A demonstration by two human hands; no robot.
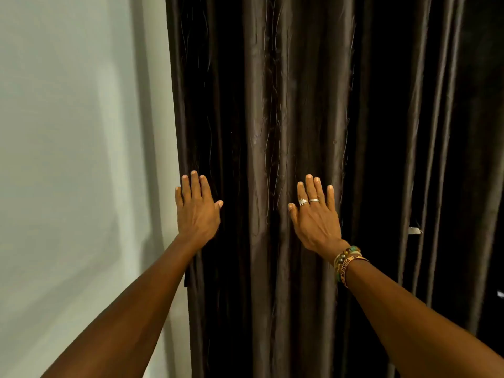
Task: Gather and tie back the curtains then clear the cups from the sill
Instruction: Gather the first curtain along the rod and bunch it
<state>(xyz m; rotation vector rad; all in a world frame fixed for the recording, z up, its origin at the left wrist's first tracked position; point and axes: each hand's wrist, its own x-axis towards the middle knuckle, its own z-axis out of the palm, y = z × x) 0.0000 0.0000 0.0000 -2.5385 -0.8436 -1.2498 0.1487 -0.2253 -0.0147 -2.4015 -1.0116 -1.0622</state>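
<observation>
Curtain fabric (pixel 272 105), dark brown and hanging in close upright folds, fills the middle and right of the view, on the far side of both hands. The left hand (pixel 197 211) lies flat at its left edge, just beside the pale wall (pixel 68 132), fingers straight and together, thumb out to the right. The right hand (pixel 317 216) lies flat on a fold further right, fingers slightly spread, gripping nothing. Both seem to touch the cloth, though contact is hard to judge. Rings (pixel 308 201) and beaded bracelets (pixel 346 261) sit on the right hand and wrist. Both arms reach forward, nearly straight.
</observation>
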